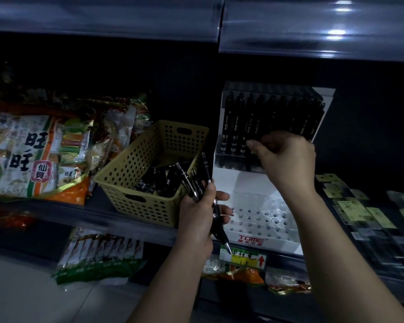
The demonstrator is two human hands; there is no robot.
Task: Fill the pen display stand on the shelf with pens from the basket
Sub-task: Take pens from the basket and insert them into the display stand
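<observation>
While in L grip (199, 221) — pens (186, 178)

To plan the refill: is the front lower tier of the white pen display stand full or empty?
Empty. The front lower tier of the white pen display stand shows only bare holes where visible.

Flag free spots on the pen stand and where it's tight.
Free: the lower tier's empty holes, between the left hand and right forearm, above the TOME label; the white ledge over them. Crowded: upper row of pens, and the basket beside snack bags.
</observation>
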